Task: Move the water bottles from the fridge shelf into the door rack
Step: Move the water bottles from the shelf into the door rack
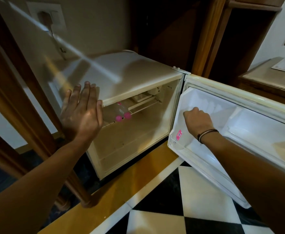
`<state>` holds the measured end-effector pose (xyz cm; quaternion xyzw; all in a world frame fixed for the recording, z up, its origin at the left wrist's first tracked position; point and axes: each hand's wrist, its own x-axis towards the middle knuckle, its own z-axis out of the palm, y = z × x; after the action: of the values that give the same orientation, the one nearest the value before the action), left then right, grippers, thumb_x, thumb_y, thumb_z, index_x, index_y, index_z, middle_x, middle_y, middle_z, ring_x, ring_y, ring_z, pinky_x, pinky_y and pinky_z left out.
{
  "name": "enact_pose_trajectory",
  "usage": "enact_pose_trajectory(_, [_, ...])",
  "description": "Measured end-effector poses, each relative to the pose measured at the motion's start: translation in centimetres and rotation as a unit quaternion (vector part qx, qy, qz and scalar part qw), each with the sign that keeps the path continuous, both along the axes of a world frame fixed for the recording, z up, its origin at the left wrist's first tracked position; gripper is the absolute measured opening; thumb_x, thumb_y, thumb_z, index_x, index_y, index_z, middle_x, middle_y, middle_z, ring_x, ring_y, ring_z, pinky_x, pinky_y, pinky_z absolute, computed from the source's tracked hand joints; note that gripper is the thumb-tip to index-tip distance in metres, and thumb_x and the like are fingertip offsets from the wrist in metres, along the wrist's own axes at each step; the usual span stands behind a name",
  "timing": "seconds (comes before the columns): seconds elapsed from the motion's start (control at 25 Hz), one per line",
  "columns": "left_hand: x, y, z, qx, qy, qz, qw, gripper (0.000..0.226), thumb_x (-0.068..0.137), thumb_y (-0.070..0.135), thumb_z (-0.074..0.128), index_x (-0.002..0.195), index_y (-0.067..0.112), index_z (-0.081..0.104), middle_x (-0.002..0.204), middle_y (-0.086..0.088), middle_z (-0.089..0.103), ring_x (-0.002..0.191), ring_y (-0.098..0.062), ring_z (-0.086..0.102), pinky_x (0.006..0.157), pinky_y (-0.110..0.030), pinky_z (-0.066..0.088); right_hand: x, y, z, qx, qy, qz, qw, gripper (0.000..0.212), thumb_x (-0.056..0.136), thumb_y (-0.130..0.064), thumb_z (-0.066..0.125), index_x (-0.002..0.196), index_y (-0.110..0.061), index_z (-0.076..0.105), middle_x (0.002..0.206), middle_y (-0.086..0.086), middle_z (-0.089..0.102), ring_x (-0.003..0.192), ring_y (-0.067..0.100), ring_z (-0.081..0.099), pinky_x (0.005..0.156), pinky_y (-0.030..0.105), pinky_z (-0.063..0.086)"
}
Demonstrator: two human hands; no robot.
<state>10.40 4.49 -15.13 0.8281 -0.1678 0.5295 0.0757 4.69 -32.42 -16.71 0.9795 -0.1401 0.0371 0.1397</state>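
A small white fridge (135,76) stands open, its door (249,125) swung out to the right. Two clear water bottles (119,110) lie on the wire shelf (143,107), their pink caps pointing at me. My left hand (81,112) is open and flat at the fridge's front left corner, just left of those bottles and touching neither. My right hand (198,120) is closed inside the door rack (177,146), gripping the top of a clear bottle. That bottle's pink label (179,134) shows through the rack's wall, and the rest of it is hard to see.
A wooden post (42,132) stands left of the fridge. Dark wooden cabinets are behind it, and a counter (265,78) with papers is at the right. The floor is black and white tile with a yellow band.
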Motion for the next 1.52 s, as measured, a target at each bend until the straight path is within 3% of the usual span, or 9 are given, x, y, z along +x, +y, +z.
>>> enact_pose_trajectory(0.12, [-0.1, 0.2, -0.1, 0.003, 0.045, 0.003, 0.999, 0.049, 0.119, 0.024, 0.040, 0.153, -0.008, 0.056, 0.155, -0.028, 0.059, 0.146, -0.047, 0.057, 0.126, -0.062, 0.040, 1.7, -0.7, 0.1, 0.188, -0.063, 0.002, 0.980, 0.032, 0.092, 0.004, 0.054, 0.117, -0.010, 0.069, 0.118, 0.021, 0.065, 0.104, 0.042, 0.065, 0.092, 0.044, 0.055])
enact_pose_trajectory(0.24, [0.5, 0.6, -0.3, 0.009, 0.016, -0.011, 1.000, 0.047, 0.119, 0.022, 0.042, 0.151, -0.008, 0.058, 0.153, -0.028, 0.062, 0.144, -0.047, 0.059, 0.124, -0.062, 0.043, 2.2, -1.7, -0.4, 0.226, -0.106, 0.009, 0.968, 0.028, 0.091, 0.004, 0.057, 0.106, -0.012, 0.075, 0.113, 0.019, 0.069, 0.099, 0.040, 0.067, 0.091, 0.045, 0.057])
enact_pose_trajectory(0.64, [3.1, 1.3, -2.1, 0.002, -0.119, -0.035, 0.992, 0.044, 0.112, 0.019, 0.063, 0.154, 0.005, 0.060, 0.153, -0.017, 0.066, 0.146, -0.038, 0.059, 0.123, -0.056, 0.045, 2.6, -1.1, -0.2, 0.110, -0.023, 0.041, 0.993, 0.032, 0.091, -0.004, 0.064, 0.123, -0.010, 0.064, 0.119, 0.017, 0.065, 0.102, 0.038, 0.068, 0.086, 0.041, 0.058])
enact_pose_trajectory(0.8, [3.6, 1.3, -2.3, -0.013, -0.141, -0.026, 0.990, 0.050, 0.111, 0.019, 0.066, 0.159, 0.009, 0.057, 0.158, -0.013, 0.062, 0.155, -0.032, 0.050, 0.133, -0.048, 0.034, 2.2, 2.5, 1.0, -0.022, -0.112, 0.068, 0.991, 0.012, 0.090, -0.014, 0.064, 0.100, -0.010, 0.070, 0.089, 0.012, 0.068, 0.080, 0.034, 0.068, 0.064, 0.034, 0.042])
enact_pose_trajectory(0.96, [2.9, 0.9, -2.2, -0.004, -0.141, -0.017, 0.990, 0.051, 0.110, 0.019, 0.066, 0.159, 0.008, 0.056, 0.162, -0.014, 0.058, 0.158, -0.032, 0.046, 0.134, -0.049, 0.033, 4.3, 7.9, -0.9, 0.176, -0.145, 0.148, 0.962, 0.027, 0.096, -0.044, 0.063, 0.099, -0.017, 0.066, 0.068, -0.003, 0.053, 0.065, 0.022, 0.061, 0.059, 0.031, 0.047])
enact_pose_trajectory(1.08, [2.2, 0.8, -1.7, 0.007, -0.112, 0.009, 0.994, 0.048, 0.114, 0.022, 0.060, 0.158, 0.003, 0.056, 0.164, -0.017, 0.054, 0.159, -0.035, 0.044, 0.133, -0.050, 0.034, 7.7, 12.1, -3.1, 0.400, -0.091, 0.076, 0.909, 0.039, 0.095, -0.051, 0.064, 0.112, -0.017, 0.069, 0.076, 0.000, 0.064, 0.074, 0.026, 0.068, 0.065, 0.037, 0.057])
enact_pose_trajectory(1.2, [1.4, 0.6, -1.1, 0.016, -0.093, 0.021, 0.995, 0.046, 0.116, 0.022, 0.052, 0.156, -0.002, 0.057, 0.162, -0.022, 0.054, 0.156, -0.037, 0.042, 0.129, -0.053, 0.038, 10.5, 15.9, -4.6, 0.563, -0.100, 0.000, 0.821, 0.052, 0.090, -0.063, 0.064, 0.083, -0.012, 0.071, 0.078, 0.007, 0.068, 0.085, 0.032, 0.070, 0.074, 0.038, 0.057])
enact_pose_trajectory(1.36, [0.6, -0.1, -0.8, 0.005, -0.073, 0.020, 0.997, 0.049, 0.119, 0.026, 0.041, 0.150, -0.005, 0.062, 0.158, -0.025, 0.058, 0.151, -0.041, 0.050, 0.125, -0.057, 0.043, 12.4, 18.5, -5.6, 0.629, -0.141, -0.028, 0.764, 0.025, 0.091, -0.037, 0.072, 0.085, -0.014, 0.075, 0.096, 0.014, 0.074, 0.099, 0.030, 0.068, 0.084, 0.040, 0.057])
enact_pose_trajectory(1.52, [0.6, -0.1, -0.5, 0.017, -0.070, 0.030, 0.997, 0.046, 0.116, 0.024, 0.050, 0.151, -0.005, 0.062, 0.158, -0.025, 0.058, 0.150, -0.043, 0.051, 0.124, -0.059, 0.044, 12.0, 17.8, -4.8, 0.640, -0.181, -0.080, 0.743, 0.036, 0.086, -0.042, 0.080, 0.093, -0.007, 0.079, 0.099, 0.015, 0.077, 0.095, 0.030, 0.071, 0.079, 0.035, 0.057])
